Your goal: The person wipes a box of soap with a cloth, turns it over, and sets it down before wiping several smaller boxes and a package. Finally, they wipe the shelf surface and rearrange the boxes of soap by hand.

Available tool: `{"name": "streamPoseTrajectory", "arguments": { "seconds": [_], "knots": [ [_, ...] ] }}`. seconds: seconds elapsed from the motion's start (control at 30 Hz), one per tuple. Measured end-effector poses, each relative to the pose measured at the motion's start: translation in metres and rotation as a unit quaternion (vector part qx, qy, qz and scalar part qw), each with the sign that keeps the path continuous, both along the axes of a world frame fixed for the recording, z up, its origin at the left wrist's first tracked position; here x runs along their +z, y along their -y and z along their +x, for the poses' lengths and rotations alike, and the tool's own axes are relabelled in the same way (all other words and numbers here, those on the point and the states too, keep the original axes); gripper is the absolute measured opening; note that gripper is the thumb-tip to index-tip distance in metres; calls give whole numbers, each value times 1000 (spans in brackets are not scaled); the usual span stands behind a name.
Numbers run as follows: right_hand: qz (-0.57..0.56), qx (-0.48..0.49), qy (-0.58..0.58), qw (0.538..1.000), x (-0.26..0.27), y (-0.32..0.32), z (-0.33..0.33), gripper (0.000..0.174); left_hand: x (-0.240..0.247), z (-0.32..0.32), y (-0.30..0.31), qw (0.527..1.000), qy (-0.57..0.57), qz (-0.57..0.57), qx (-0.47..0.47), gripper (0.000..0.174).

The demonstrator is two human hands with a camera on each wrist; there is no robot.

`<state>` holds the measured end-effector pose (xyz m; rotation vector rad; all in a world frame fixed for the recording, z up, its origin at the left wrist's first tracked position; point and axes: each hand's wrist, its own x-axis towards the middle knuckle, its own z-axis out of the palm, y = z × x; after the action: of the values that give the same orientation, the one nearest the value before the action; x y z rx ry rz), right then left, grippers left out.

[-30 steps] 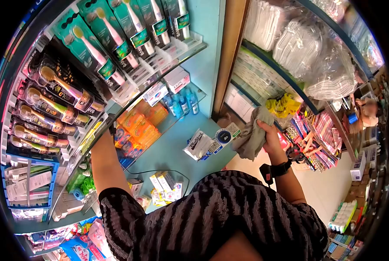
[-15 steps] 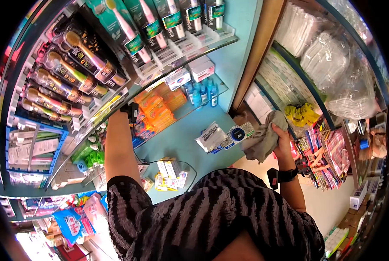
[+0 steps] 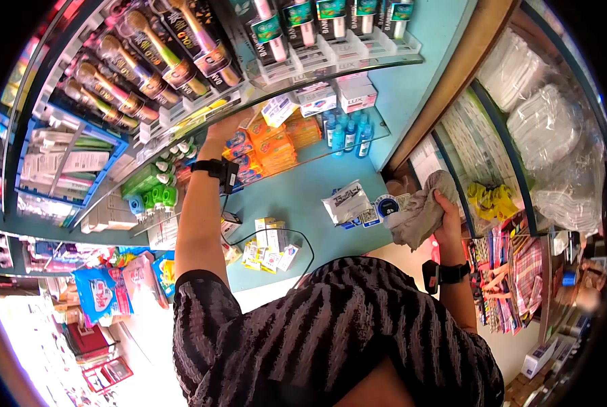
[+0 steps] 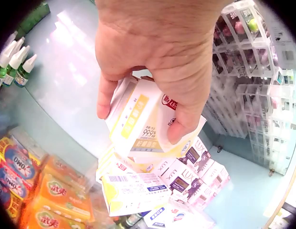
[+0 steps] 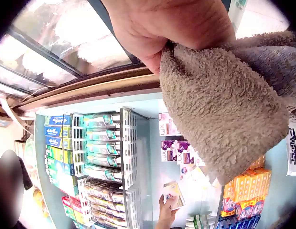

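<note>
My left hand (image 4: 157,57) grips a white and yellow soap box (image 4: 148,117), thumb on one side and fingers on the other. It is above a pile of similar boxes (image 4: 133,191) and white LUX boxes (image 4: 179,179). In the head view the left hand (image 3: 229,127) is partly hidden by the toothbrush shelf. Out to the right, my right hand (image 3: 447,216) holds a crumpled grey towel (image 3: 417,214). Close up in the right wrist view, the towel (image 5: 219,105) hangs from the fingers and covers part of the shelf behind.
Hanging toothbrush packs (image 3: 157,57) and their shelf edge jut over the left forearm. Orange soap packs (image 3: 274,149) and blue bottles (image 3: 349,136) stand on the glass shelf. A black cable (image 3: 296,234) loops over the counter near small yellow boxes (image 3: 266,244).
The head view has shifted, moving the shelves right in the picture. My left wrist and part of the hand now show below the toothbrush shelf, beside a white box. The right hand keeps holding the towel.
</note>
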<state>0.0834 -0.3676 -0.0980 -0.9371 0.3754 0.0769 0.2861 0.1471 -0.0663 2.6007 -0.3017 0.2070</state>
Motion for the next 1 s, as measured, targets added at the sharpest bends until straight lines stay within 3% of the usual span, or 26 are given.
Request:
{"name": "streamPoseTrajectory", "arguments": {
  "seconds": [0.1, 0.13, 0.17, 0.27, 0.37, 0.47, 0.6, 0.83, 1.0],
  "knots": [
    [-10, 13, 4, 1000, 0, -4, 5, 29, 4, -24, 18, 975, 44, -216, 37, 68],
    [-16, 19, 7, 1000, 1, -7, 7, 29, 10, -36, 22, 973, 57, -224, 25, 74],
    [-15, 31, 9, 999, -1, -6, 9, 30, 19, -60, 35, 983, 137, -55, 109, 81],
    [-23, 58, -14, 998, -18, 4, 15, 34, 30, -111, 54, 988, 67, -117, 78, 90],
    [-11, 86, -15, 996, -14, -3, 17, 36, 17, -152, 68, 982, 32, -174, 61, 89],
    [-11, 102, -18, 995, -24, -5, 24, 36, 10, -173, 80, 987, 13, -147, 63, 88],
    [34, 112, -36, 992, -15, -18, 31, 35, -3, -162, 74, 986, 9, -145, 78, 88],
    [-3, 113, -12, 994, 8, -38, 20, 36, -12, -105, 84, 999, 49, 16, 17, 90],
    [0, 90, -30, 996, 7, -25, 13, 39, -30, -84, 97, 999, 20, 29, 14, 85]
  ]
}}
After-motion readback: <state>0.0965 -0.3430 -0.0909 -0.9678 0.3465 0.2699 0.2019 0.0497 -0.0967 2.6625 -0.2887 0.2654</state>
